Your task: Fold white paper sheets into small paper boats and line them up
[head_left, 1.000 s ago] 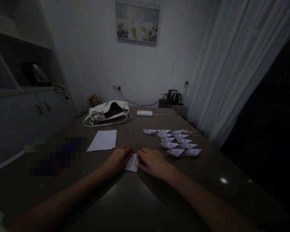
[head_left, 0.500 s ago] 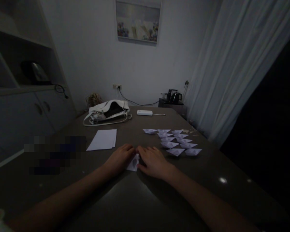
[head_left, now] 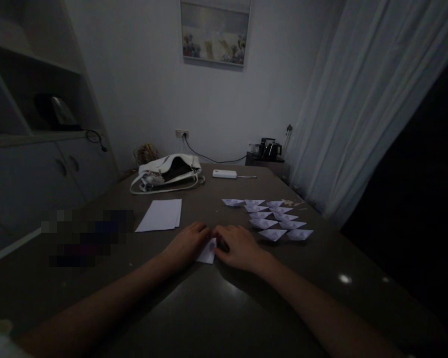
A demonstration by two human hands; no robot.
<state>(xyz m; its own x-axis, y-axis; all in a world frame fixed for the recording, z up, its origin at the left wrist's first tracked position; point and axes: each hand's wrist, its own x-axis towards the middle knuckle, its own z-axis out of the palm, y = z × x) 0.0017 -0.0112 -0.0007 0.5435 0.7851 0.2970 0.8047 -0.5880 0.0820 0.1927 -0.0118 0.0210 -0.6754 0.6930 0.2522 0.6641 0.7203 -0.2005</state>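
Observation:
A small folded piece of white paper [head_left: 207, 253] lies on the dark table in front of me, its upper part covered by my fingers. My left hand [head_left: 189, 242] rests over its left and far side, fingers bent and pressed on it. From the right, my right hand [head_left: 238, 247] curls its fingers at the far edge, with the thumb against the paper's right side. Both sets of fingertips nearly meet at the top. Right of my hands stand several folded paper boats [head_left: 272, 234] in two uneven columns. A stack of white paper sheets [head_left: 160, 215] lies to the left.
A white handbag [head_left: 168, 173] lies at the far left of the table [head_left: 209, 318]. A white device with a short cable [head_left: 224, 174] is near the far edge. Beyond stands a black kettle [head_left: 272, 150]; a curtain [head_left: 343, 99] hangs on the right. A blurred patch covers the left side.
My right hand's thumb has shifted slightly up along the paper, and its fingers are arched a bit more. The view has moved very slightly; the other things stay put.

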